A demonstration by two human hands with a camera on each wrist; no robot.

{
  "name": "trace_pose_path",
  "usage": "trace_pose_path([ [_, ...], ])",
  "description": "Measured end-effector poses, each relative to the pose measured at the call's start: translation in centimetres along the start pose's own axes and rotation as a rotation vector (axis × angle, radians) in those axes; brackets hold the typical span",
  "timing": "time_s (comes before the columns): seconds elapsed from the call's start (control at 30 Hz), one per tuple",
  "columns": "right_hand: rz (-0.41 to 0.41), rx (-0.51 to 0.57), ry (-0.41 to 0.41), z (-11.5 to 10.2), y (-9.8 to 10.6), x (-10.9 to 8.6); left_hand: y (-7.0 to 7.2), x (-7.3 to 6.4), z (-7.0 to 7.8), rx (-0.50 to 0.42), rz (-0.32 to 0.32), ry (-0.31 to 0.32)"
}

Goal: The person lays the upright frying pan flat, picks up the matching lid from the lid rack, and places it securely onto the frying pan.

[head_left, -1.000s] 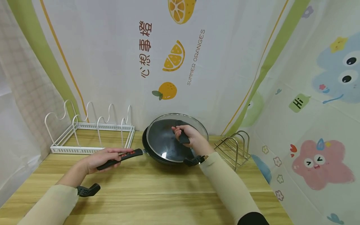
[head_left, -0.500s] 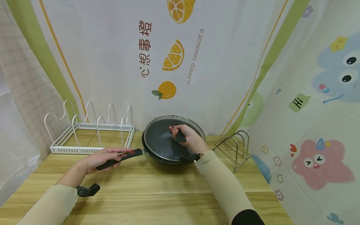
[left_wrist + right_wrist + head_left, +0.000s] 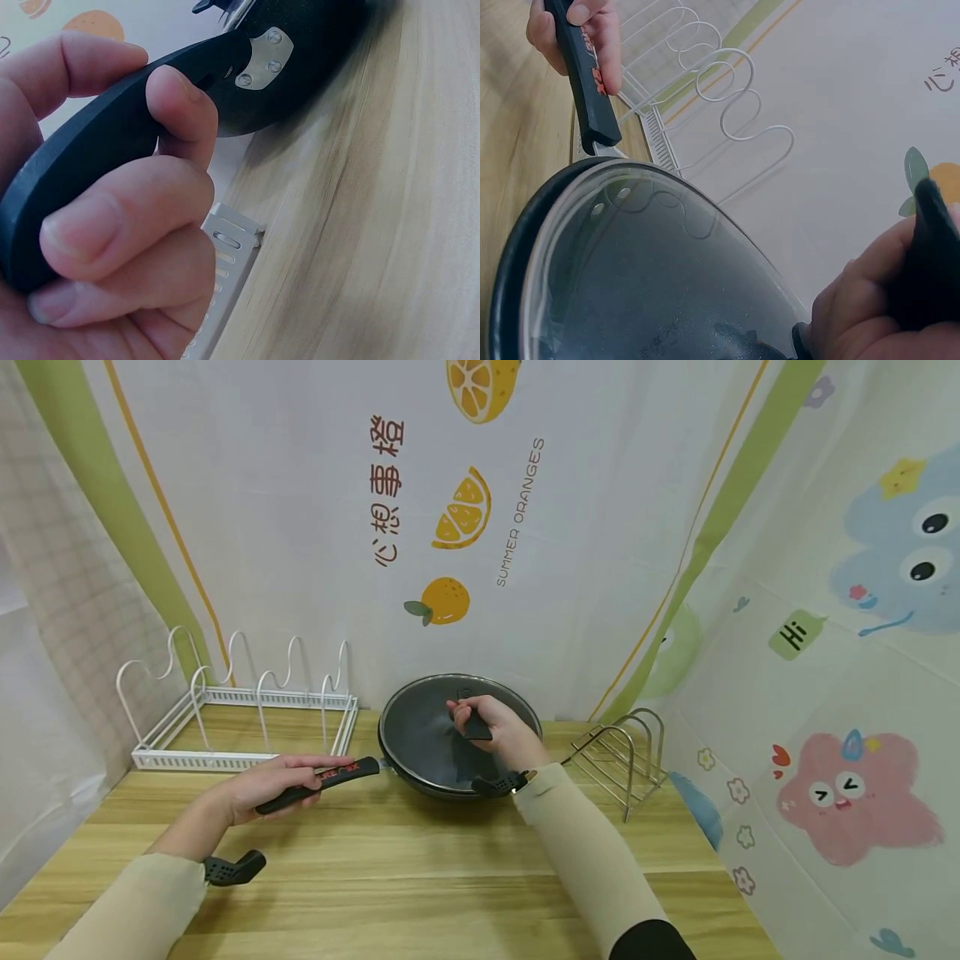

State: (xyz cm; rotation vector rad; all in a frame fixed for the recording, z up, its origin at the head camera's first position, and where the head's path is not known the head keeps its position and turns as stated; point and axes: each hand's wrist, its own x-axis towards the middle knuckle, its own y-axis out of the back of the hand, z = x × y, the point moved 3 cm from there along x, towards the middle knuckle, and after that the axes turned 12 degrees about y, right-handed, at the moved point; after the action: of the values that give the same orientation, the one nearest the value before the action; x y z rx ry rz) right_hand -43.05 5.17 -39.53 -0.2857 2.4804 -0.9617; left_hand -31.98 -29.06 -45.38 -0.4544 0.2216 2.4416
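A black frying pan [image 3: 411, 782] stands on the wooden table near the back curtain. Its black handle [image 3: 363, 767] points left, and my left hand [image 3: 273, 783] grips it with curled fingers. In the left wrist view, metal rivets join the handle [image 3: 97, 131] to the pan's dark side [image 3: 319, 64]. Over the pan lies a round glass lid [image 3: 420, 727] with a thin rim. My right hand [image 3: 504, 727] holds the lid's black upright handle [image 3: 477, 727]. In the right wrist view the lid [image 3: 652, 247] nearly lines up with the pan's rim [image 3: 514, 240].
Left of the pan is a white wire rack [image 3: 240, 760] with curved dividers. A gold wire rack [image 3: 630, 768] stands close by on the right. A printed curtain [image 3: 600, 527] hangs behind, and another patterned sheet [image 3: 832, 693] borders the right side.
The lid has come down and slightly left, from tilted above the pan to lying over it, with my right hand still holding its handle. My left hand has stayed in place.
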Motion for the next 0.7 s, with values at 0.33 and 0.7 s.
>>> trace_pose_path([
  [0.33, -0.015, -0.014, 0.013, 0.17, -0.31, 0.44, -0.15, 0.0, 0.12, -0.002, 0.007, 0.0],
  [0.7, -0.018, 0.023, -0.019, -0.04, -0.03, 0.42, -0.16, 0.01, 0.28, 0.016, 0.033, 0.016],
])
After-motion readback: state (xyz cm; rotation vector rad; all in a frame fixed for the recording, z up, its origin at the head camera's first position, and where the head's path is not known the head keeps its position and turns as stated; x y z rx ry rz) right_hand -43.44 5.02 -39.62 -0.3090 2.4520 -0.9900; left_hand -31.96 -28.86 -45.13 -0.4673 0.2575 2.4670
